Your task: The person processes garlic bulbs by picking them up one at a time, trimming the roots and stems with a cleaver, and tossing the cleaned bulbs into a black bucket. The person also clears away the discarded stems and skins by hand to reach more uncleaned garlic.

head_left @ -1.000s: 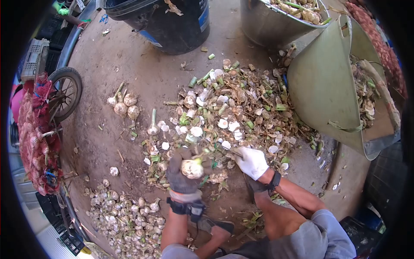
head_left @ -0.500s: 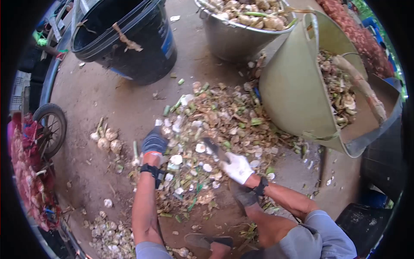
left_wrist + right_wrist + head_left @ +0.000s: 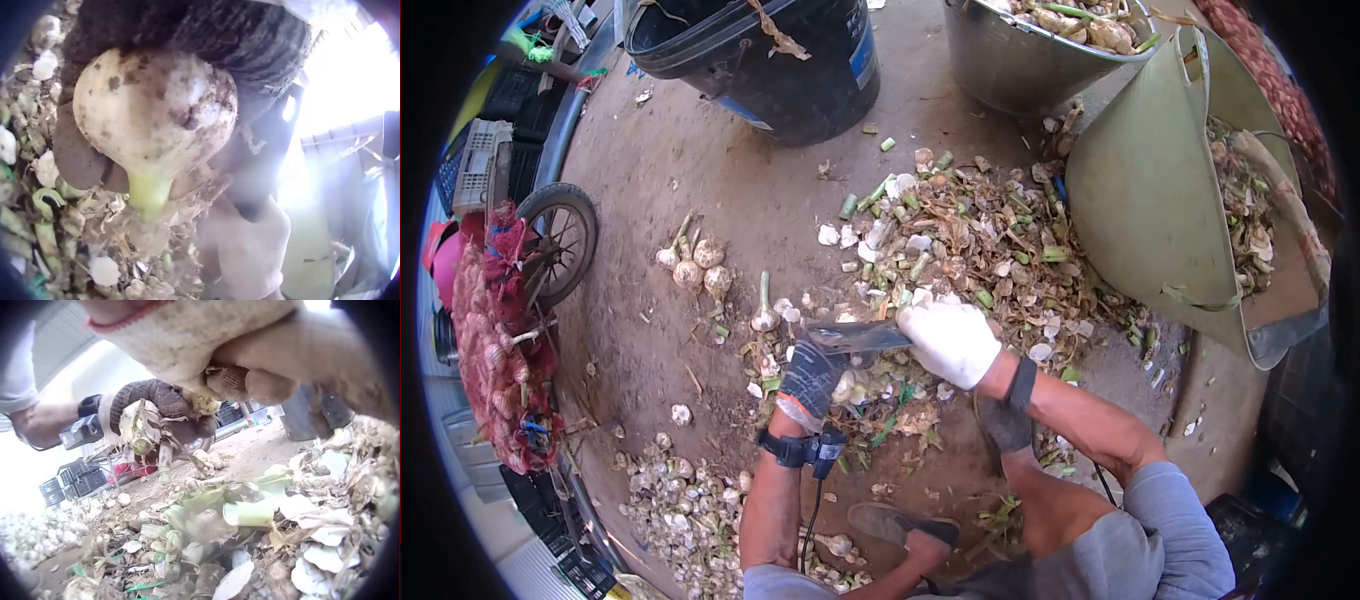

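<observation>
A dark patterned glove covers my left hand [image 3: 812,380], which grips a soil-flecked garlic bulb [image 3: 156,106]. Its short green stem [image 3: 150,197] points away from the palm. In the right wrist view, pale papery skin and green stalk ends show around the left fingers. My right hand [image 3: 952,343], in a white glove, holds a broad-bladed knife [image 3: 855,336]. The blade reaches leftward over the left hand's fingertips, overlapping them in the head view. Under both hands spreads a heap of cut stalks, dry skins and white root discs [image 3: 970,240].
Trimmed garlic bulbs [image 3: 690,510] lie in a pile at lower left. Several stemmed bulbs [image 3: 697,265] sit farther up the ground. Beyond stand a black bucket [image 3: 800,95], a metal pail [image 3: 1020,65] of garlic and a green tub [image 3: 1145,190] with scraps. A wheel [image 3: 560,240] is at left.
A second ago the left hand held a bulb near the blade; half a second ago it reached forward over the heap's left side. It is now back, and the knife has swung left across it.
</observation>
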`<state>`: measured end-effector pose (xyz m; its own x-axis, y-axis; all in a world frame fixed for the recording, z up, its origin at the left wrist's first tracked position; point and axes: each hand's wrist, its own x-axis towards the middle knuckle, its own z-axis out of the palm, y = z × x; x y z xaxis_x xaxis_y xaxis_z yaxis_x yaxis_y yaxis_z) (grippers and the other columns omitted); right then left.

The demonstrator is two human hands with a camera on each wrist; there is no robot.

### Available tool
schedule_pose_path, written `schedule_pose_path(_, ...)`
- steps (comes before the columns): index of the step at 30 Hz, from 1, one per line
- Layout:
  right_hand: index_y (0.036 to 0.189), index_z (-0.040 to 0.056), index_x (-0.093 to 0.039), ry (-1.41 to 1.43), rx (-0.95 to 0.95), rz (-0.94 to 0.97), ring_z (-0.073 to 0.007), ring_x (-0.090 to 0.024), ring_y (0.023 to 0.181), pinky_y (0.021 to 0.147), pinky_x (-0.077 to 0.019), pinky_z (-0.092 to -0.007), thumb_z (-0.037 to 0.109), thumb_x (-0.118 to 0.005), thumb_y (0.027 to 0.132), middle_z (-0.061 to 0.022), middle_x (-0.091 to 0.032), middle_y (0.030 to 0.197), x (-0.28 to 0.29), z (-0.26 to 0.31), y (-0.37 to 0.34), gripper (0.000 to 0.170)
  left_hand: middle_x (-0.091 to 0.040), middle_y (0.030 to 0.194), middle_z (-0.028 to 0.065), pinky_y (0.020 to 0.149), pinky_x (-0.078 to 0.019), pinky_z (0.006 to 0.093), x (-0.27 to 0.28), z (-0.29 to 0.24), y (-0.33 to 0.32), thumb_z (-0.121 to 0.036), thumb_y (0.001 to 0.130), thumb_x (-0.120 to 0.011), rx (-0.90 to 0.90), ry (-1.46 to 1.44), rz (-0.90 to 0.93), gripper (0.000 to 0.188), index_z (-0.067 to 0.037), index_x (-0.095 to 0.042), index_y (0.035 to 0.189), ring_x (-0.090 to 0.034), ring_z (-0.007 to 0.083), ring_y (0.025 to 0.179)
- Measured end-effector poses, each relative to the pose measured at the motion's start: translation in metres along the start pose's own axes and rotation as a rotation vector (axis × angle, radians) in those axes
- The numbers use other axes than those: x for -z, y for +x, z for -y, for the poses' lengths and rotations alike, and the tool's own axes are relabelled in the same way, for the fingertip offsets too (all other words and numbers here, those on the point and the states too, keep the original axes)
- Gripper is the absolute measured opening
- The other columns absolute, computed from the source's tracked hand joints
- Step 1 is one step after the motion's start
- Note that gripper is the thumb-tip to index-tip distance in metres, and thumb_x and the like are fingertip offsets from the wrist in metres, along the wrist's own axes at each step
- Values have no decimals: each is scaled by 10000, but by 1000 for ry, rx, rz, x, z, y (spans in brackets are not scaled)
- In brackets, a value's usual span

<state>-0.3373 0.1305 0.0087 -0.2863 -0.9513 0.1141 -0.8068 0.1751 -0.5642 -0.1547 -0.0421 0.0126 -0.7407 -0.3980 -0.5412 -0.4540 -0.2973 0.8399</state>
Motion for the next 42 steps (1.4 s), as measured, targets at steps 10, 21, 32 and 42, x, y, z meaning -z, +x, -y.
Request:
schedule_pose_path(10,931,57,-646,38,26,101,-323,-698,683,575,-578,-425,72,-622,833,-134,-656,755,27,16,-26,102,-713,1158,55,934,-539,325,-20,-4,-28,-156,930,-716,-48,-3,50,402,-21,-622,1297,-662,140,1013)
schedule_pose_path(21,1032,32,-639,578,-608,184,-381,-670,713,644,-521,-435,254,-558,943,-222,-641,768,12,32,-41,253,-616,1328,78,965,-534,303,-32,15,-41,-213,997,-646,7,-213,5,625,-5,-377,1522,-644,164,1099)
schedule_pose_path(32,928,46,-664,561,-501,-187,-390,-671,749,657,-527,-441,168,-597,930,-207,-649,792,-18,59,-63,139,-637,1110,130,713,-519,403,-96,15,-60,-335,889,-661,-210,-1405,-310,478,-40,-578,1256,-614,272,872)
schedule_pose_path(42,1041,52,-692,472,-659,135,-390,-691,827,747,-543,-451,240,-587,917,-211,-695,880,-51,25,-87,248,-621,1278,223,1039,-542,397,130,100,-275,-277,933,-694,-966,-1315,-873,641,53,-449,1425,-655,305,1097)
